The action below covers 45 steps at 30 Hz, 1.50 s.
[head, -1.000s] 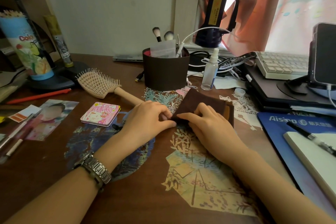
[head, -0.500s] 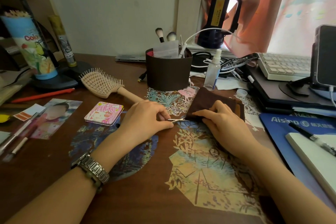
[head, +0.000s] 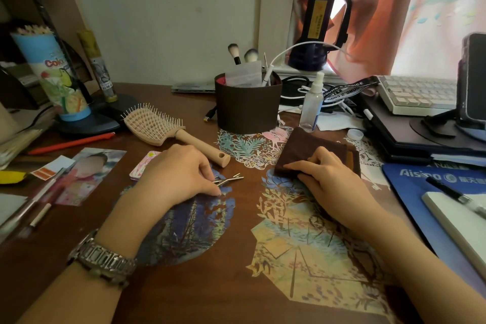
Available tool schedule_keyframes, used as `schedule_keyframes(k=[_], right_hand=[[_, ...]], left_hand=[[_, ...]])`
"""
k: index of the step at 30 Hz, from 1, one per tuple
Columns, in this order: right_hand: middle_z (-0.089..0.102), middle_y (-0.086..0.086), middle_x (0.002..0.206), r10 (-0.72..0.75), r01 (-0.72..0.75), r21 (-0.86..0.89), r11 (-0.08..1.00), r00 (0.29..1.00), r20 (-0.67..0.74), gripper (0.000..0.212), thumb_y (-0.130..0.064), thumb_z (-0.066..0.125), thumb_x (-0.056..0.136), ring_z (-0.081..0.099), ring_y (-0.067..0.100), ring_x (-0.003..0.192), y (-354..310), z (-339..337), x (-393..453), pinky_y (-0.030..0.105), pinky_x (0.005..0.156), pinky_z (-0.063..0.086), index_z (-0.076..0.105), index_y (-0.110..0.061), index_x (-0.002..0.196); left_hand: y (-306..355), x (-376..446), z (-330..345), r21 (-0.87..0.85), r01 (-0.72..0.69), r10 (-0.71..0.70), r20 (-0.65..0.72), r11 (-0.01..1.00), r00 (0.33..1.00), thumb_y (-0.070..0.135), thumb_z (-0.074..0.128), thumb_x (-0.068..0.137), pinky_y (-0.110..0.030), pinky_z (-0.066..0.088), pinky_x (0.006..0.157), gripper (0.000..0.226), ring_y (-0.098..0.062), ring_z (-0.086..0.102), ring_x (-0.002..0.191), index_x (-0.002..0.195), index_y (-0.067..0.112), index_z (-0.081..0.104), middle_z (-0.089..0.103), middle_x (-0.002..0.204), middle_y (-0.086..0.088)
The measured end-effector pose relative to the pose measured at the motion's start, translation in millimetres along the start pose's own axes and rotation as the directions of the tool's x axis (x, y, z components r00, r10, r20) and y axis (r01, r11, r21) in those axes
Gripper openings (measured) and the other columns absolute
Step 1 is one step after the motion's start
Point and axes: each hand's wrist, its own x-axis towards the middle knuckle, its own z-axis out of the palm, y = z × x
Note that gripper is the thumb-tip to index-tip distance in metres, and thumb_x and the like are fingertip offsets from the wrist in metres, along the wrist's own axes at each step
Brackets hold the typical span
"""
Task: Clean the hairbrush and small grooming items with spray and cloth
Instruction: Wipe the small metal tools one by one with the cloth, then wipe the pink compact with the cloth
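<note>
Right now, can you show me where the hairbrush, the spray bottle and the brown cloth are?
hairbrush (head: 155, 123), head view, on the bristle pad.
spray bottle (head: 311, 104), head view, on the clear body below the white nozzle.
brown cloth (head: 310, 148), head view, on the folded top face beyond the right hand's fingers.

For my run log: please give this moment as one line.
left hand: pinches metal tool | right hand: presses cloth | hairbrush: untouched | spray: upright behind cloth
</note>
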Motion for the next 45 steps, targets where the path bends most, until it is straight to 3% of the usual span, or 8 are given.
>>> schedule_keyframes(k=[10,16,22,30,35,37,42,45], right_hand=[[0.045,0.000,0.092,-0.009,0.009,0.005,1.000,1.000,-0.010,0.033,-0.021,0.054,0.093,0.050,0.021,0.086,-1.1,-0.3,-0.8,0.031,0.063,0.043,0.060,-0.031,0.124],[0.045,-0.001,0.092,-0.008,0.009,0.007,1.000,1.000,-0.006,0.034,-0.021,0.054,0.093,0.050,0.020,0.086,-1.5,-1.3,-0.8,0.030,0.064,0.044,0.059,-0.032,0.124],[0.043,-0.003,0.092,-0.015,0.015,0.004,1.000,1.000,0.022,0.035,-0.024,0.051,0.094,0.046,0.016,0.086,0.2,-2.1,-0.1,0.026,0.065,0.041,0.057,-0.036,0.126],[0.043,-0.004,0.088,-0.021,0.021,0.007,1.000,0.999,0.031,0.036,-0.024,0.055,0.091,0.047,0.016,0.082,2.7,-0.5,1.6,0.024,0.062,0.036,0.059,-0.036,0.124],[0.042,-0.004,0.084,-0.022,0.022,0.035,0.999,1.000,0.013,0.035,-0.021,0.060,0.087,0.049,0.019,0.077,4.0,0.9,-0.2,0.032,0.058,0.048,0.063,-0.033,0.119],[0.042,-0.004,0.085,-0.022,0.021,0.041,0.999,1.000,0.008,0.035,-0.021,0.060,0.087,0.049,0.018,0.077,4.3,1.6,-0.5,0.034,0.059,0.049,0.063,-0.033,0.120],[0.043,-0.005,0.085,-0.028,0.029,0.062,0.998,1.000,-0.008,0.036,-0.022,0.058,0.086,0.049,0.017,0.075,4.9,2.4,-0.8,0.034,0.057,0.050,0.063,-0.034,0.119],[0.042,-0.007,0.086,-0.030,0.030,0.074,0.997,1.000,-0.007,0.036,-0.024,0.057,0.085,0.049,0.015,0.076,6.2,3.8,-1.2,0.034,0.058,0.050,0.062,-0.036,0.119]], left_hand=[[-12.6,8.8,-0.5,-0.038,0.016,-0.017,-0.042,0.999,0.999,0.046,0.082,0.064,-0.033,0.054,0.080,0.022,-0.004,0.060,0.081,0.076,0.033,0.068,0.066,0.079,0.015],[-23.7,4.0,-10.8,-0.273,-0.103,0.089,-0.061,0.956,0.994,0.047,0.084,0.057,-0.018,0.040,0.061,0.031,-0.001,0.058,0.075,0.081,0.033,0.071,0.067,0.082,0.014],[-48.3,5.0,-29.6,-0.473,-0.241,0.213,-0.114,0.848,0.970,0.030,0.081,0.066,-0.021,0.047,0.076,0.031,0.005,0.059,0.089,0.093,0.036,0.069,0.068,0.096,0.015],[-100.9,-2.5,-14.3,-0.437,-0.142,0.156,-0.006,0.888,0.988,0.046,0.083,0.056,-0.024,0.041,0.092,0.056,0.013,0.046,0.110,0.107,0.051,0.062,0.053,0.118,0.031],[-110.4,-0.8,-17.5,-0.379,-0.208,0.184,-0.098,0.902,0.978,0.048,0.077,0.065,-0.017,0.034,0.087,0.050,0.015,0.036,0.116,0.111,0.053,0.058,0.044,0.123,0.038],[-117.5,0.5,-19.6,-0.407,-0.198,0.168,-0.109,0.892,0.980,0.045,0.075,0.070,-0.023,0.035,0.096,0.049,0.012,0.038,0.119,0.115,0.053,0.057,0.045,0.126,0.036],[-132.3,0.6,-20.8,-0.495,-0.134,0.155,0.003,0.859,0.988,0.019,0.075,0.078,-0.026,0.029,0.105,0.057,0.018,0.034,0.113,0.120,0.051,0.053,0.042,0.126,0.037],[-137.9,4.7,-16.9,-0.421,-0.098,0.147,0.085,0.902,0.985,0.029,0.077,0.075,-0.035,0.031,0.109,0.063,0.000,0.032,0.130,0.124,0.055,0.047,0.039,0.139,0.025]])
